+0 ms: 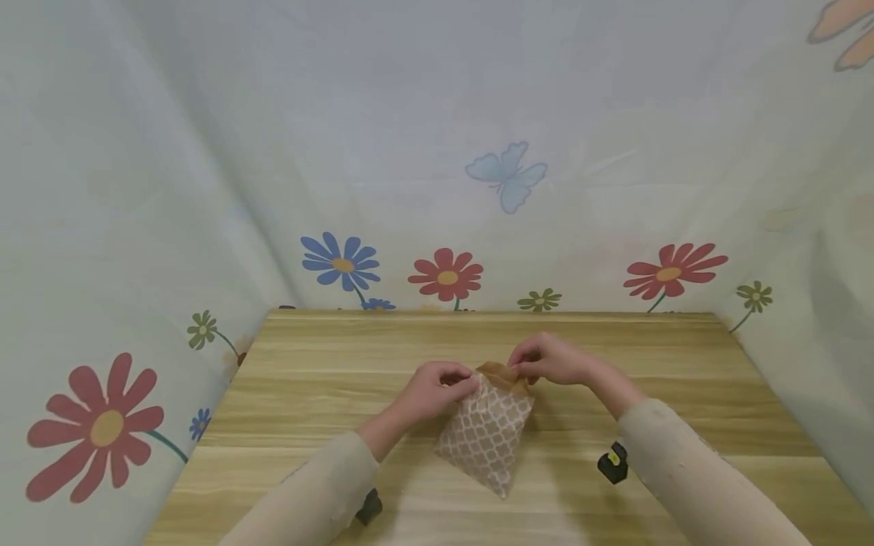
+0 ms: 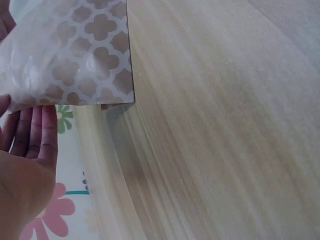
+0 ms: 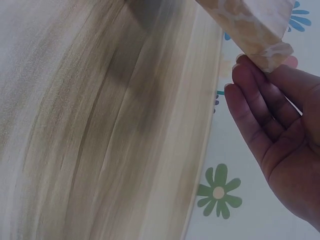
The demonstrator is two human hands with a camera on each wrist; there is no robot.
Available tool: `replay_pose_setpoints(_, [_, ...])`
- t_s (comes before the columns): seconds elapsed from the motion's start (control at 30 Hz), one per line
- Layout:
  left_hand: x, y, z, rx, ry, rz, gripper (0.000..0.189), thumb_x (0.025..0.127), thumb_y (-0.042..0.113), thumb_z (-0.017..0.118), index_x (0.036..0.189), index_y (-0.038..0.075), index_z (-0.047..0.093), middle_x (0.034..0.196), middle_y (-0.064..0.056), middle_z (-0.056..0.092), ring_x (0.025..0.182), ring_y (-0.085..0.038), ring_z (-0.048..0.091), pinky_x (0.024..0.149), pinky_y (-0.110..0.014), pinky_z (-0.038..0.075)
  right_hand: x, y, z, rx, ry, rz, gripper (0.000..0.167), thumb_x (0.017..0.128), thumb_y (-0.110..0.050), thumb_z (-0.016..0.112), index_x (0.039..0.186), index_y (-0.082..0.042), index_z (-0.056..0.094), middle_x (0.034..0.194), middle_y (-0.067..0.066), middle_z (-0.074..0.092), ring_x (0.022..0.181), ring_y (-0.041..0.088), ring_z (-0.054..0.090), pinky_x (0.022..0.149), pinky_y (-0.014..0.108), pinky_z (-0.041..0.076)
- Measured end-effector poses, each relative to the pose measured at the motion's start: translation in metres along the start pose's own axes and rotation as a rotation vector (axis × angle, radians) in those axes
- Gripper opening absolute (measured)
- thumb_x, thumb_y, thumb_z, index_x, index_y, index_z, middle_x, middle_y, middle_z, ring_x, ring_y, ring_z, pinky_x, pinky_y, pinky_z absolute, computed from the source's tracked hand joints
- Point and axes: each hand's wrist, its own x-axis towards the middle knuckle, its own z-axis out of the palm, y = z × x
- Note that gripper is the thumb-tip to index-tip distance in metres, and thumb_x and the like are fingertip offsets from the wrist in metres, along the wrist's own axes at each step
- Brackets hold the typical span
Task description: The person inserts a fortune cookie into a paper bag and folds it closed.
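A brown paper bag (image 1: 488, 432) with a white lattice pattern is held up over the wooden table, tilted, its mouth toward the far side. My left hand (image 1: 437, 390) pinches the bag's upper left edge between thumb and fingers. At the upper right of the mouth, my right hand (image 1: 551, 360) pinches the brown paper rim (image 1: 501, 371). The left wrist view shows the patterned side of the bag (image 2: 95, 55) beside the left hand (image 2: 30, 160). In the right wrist view, a corner of the bag (image 3: 255, 35) sits between the thumb and fingers of the right hand (image 3: 285, 120). The bag's inside is hidden.
The wooden table (image 1: 307, 425) spreads under both arms. Behind it and at both sides hangs a pale cloth (image 1: 410, 114) printed with flowers and butterflies. Small dark devices sit at the left wrist (image 1: 369, 506) and the right wrist (image 1: 613, 463).
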Motion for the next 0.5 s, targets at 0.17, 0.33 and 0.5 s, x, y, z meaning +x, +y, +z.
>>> replay_pose_setpoints(0.17, [0.000,-0.001,0.000,-0.005,0.020,-0.024,0.019,0.103,0.032,0.073,0.108,0.016,0.083,0.103,0.005,0.077,0.093,-0.013,0.066,0.083,-0.031,0.056,0.001,0.001,0.001,-0.013,0.000,-0.004,0.015,0.106,-0.008,0.065,0.104,-0.005,0.079,0.096,0.002,0.076,0.082,0.013,0.067,0.076,0.034,0.062])
replay_pose_setpoints(0.33, [-0.001,-0.003,0.001,-0.028,0.063,-0.054,0.017,0.103,0.028,0.073,0.105,0.015,0.083,0.102,0.003,0.077,0.090,-0.014,0.066,0.080,-0.030,0.056,-0.006,0.006,0.003,0.075,0.052,0.034,0.024,0.110,-0.017,0.059,0.114,-0.002,0.077,0.102,0.007,0.075,0.090,0.017,0.068,0.083,0.037,0.062])
replay_pose_setpoints(0.5, [-0.002,-0.006,0.003,-0.060,0.105,-0.074,0.017,0.104,0.025,0.072,0.107,0.011,0.082,0.102,0.000,0.078,0.089,-0.014,0.067,0.078,-0.029,0.058,-0.023,0.012,0.011,0.205,0.182,0.075,0.038,0.113,-0.023,0.055,0.128,0.009,0.069,0.114,0.018,0.075,0.101,0.027,0.073,0.091,0.042,0.063])
